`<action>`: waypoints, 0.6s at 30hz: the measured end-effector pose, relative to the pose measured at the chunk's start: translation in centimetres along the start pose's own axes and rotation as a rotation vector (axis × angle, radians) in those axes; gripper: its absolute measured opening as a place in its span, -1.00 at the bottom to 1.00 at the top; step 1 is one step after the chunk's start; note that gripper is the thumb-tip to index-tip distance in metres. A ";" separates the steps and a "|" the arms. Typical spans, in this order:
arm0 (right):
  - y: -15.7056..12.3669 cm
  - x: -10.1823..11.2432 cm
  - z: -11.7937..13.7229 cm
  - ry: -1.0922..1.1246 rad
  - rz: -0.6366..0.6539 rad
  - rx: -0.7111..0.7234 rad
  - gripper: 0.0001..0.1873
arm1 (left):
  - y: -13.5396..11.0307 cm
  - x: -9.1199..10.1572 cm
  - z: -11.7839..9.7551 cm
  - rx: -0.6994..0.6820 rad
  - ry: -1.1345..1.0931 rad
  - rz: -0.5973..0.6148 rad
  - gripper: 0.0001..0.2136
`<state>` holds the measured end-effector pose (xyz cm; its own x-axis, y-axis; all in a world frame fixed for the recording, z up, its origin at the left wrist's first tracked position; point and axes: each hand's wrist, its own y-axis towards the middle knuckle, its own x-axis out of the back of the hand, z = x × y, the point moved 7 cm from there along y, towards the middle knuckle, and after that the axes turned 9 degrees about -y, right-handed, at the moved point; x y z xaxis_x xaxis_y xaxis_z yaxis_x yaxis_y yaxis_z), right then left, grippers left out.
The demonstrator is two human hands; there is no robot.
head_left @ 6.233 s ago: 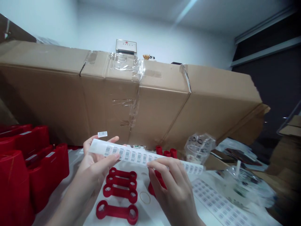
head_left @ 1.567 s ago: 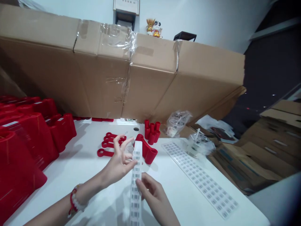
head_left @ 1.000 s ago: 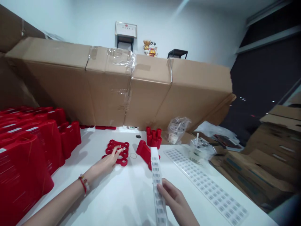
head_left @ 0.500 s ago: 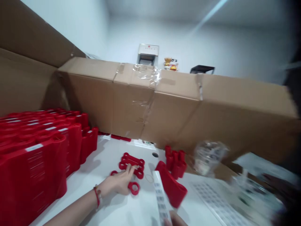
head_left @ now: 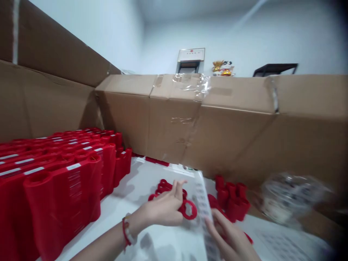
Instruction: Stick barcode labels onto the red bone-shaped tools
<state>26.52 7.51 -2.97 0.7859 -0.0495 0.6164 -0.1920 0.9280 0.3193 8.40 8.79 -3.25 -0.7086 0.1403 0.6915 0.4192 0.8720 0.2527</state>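
My right hand (head_left: 231, 232) pinches a white strip of printed labels (head_left: 202, 195), holding it upright at a slant over the white table. My left hand (head_left: 164, 208) is just left of the strip, with its fingers stretched out and apart from the thumb. It is over a small group of red pieces with ring-shaped ends (head_left: 164, 185), partly hiding them. One red ring end (head_left: 189, 210) shows beside the left thumb; whether they touch I cannot tell. Behind the strip and my right hand, a red piece (head_left: 213, 201) is mostly hidden.
Many red double-tube pieces (head_left: 67, 181) with white labels stand packed on the left. Several more red tubes (head_left: 233, 199) stand on the right, beside a clear plastic bag (head_left: 285, 199). A printed label sheet (head_left: 282, 243) lies front right. Cardboard walls (head_left: 231, 141) enclose the white table (head_left: 136, 188).
My right hand has come further into view, bringing the label strip up and nearer my left hand. My left hand has lifted its fingers from the red pieces. The view has swung left.
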 end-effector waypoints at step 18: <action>-0.5 0.0 12.2 0.116 0.117 0.176 -0.57 | -4.3 6.0 -8.8 -0.038 0.032 -0.340 -0.16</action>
